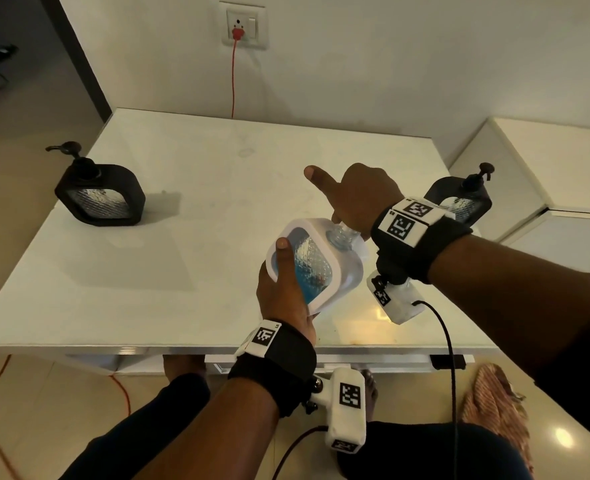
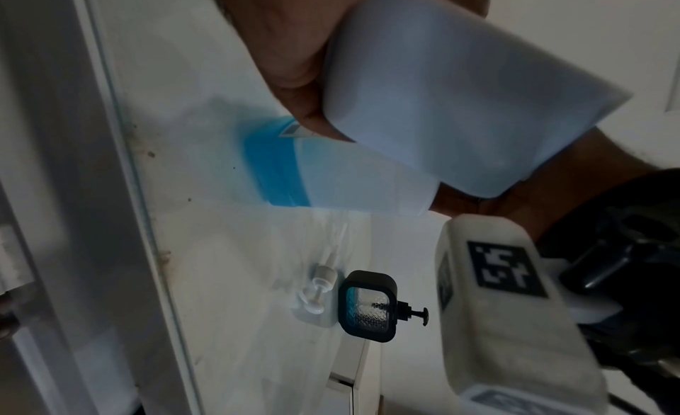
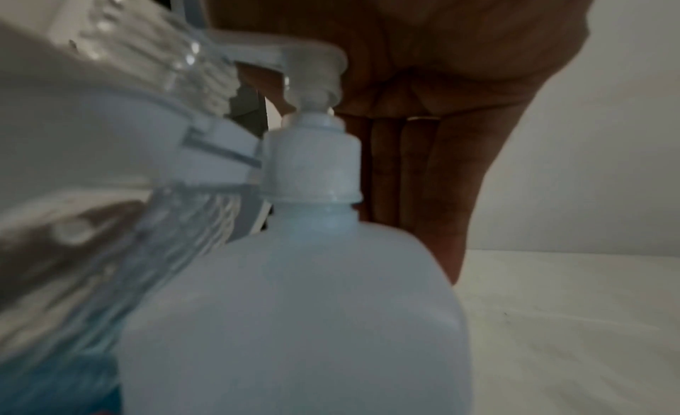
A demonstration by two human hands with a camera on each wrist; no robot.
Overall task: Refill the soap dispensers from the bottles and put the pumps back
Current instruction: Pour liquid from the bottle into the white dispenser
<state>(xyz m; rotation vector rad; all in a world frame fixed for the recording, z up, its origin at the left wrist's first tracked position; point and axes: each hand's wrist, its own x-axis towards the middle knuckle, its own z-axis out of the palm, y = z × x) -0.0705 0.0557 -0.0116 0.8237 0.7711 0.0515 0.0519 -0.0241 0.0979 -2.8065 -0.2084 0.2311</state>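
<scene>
A black soap dispenser (image 1: 100,195) stands at the worktop's (image 1: 189,244) left. At centre the left hand (image 1: 286,292) grips a tilted white dispenser (image 1: 307,261) holding blue soap, while the right hand (image 1: 359,199), fingers straight, presses a refill bottle's pump (image 3: 313,148) at its neck. Another black dispenser (image 1: 459,199) stands at the right.

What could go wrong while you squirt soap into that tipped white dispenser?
1. The left hand holds the white dispenser tilted with its neck open, so blue soap might run out.
2. The right hand presses the refill bottle pump flat-palmed; the nozzle could slip and squirt onto the table.
</scene>
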